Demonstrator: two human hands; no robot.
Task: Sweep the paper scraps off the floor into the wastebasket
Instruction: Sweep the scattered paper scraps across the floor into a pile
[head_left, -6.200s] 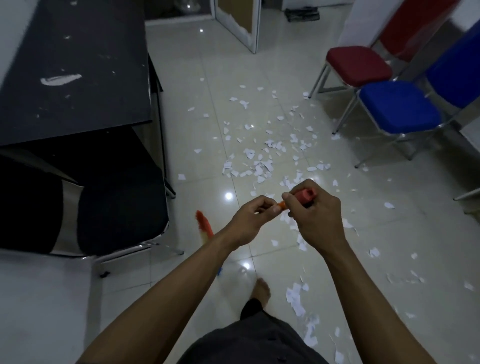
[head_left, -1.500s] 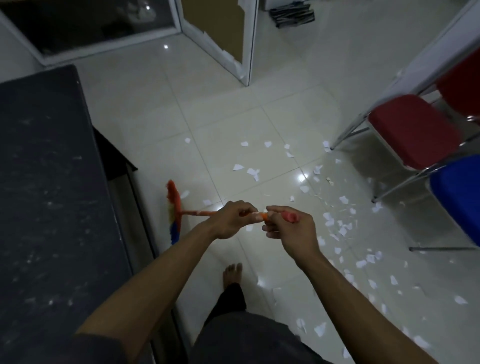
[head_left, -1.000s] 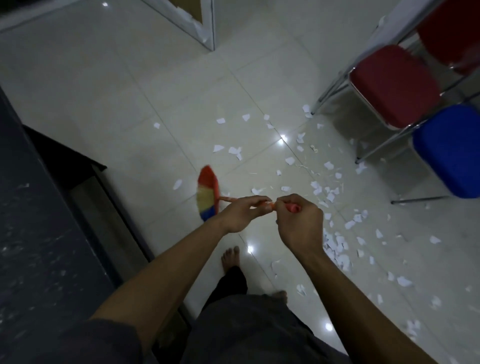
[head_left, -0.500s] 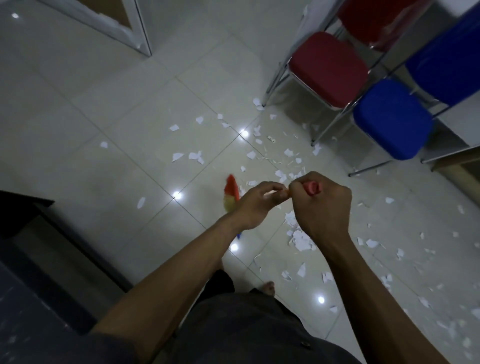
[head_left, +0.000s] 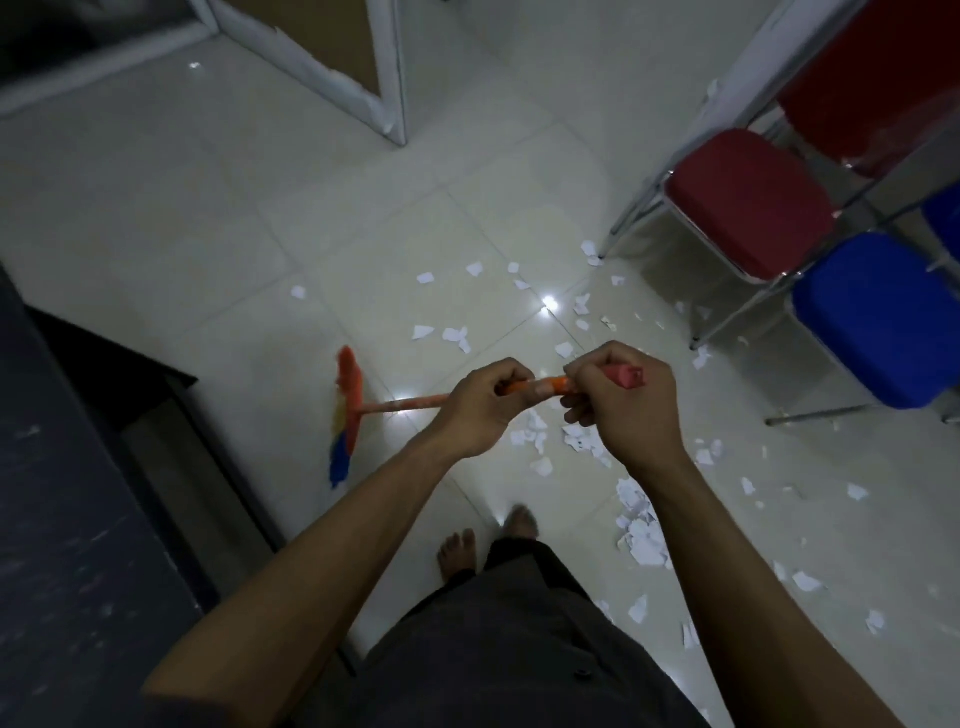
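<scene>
Head view, white paper scraps (head_left: 582, 441) strewn over glossy pale tiled floor (head_left: 260, 208), left hand (head_left: 480, 410) and right hand (head_left: 623, 410) both curled round handle of orange broom (head_left: 395, 404), bristle head low at left, perhaps touching tiles, red chair (head_left: 748, 202) and blue chair (head_left: 872, 317) right, dark bench (head_left: 62, 519) left

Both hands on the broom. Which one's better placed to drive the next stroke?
Left, probably. The left hand grips the orange broom handle lower, nearer the multicoloured bristle head; the right hand holds the top end, more a pivot.
</scene>
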